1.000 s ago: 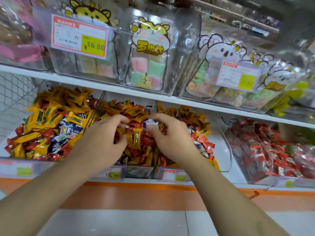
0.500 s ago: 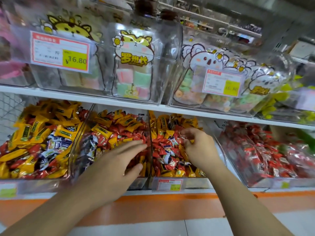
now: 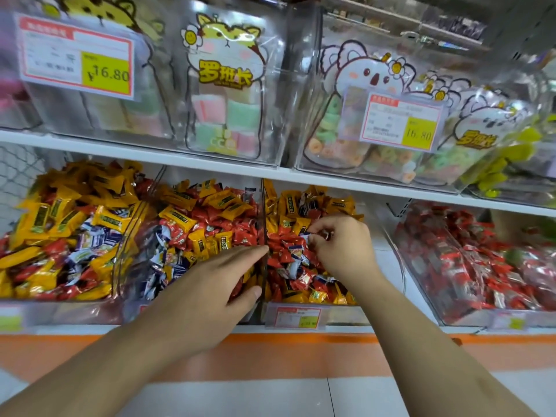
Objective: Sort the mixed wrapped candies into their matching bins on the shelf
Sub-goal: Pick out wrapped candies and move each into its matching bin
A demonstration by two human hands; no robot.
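Head view: white shelf (image 3: 210,164) carries clear candy bins (image 3: 346,311).

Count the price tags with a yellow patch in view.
5, though others may be hidden. Upper shelf: left tag, right tag. Lower shelf front: far-left tag, blurred; middle tag; right tag.

Left hand (image 3: 207,284): reaching forward, palm down, fingers straight and together, thumb spread aside, holding nothing.
Right hand (image 3: 346,248): extended further forward, fingers curled, fingertips (image 3: 314,233) pinching something small.
Forearms: both bare, angled inward.
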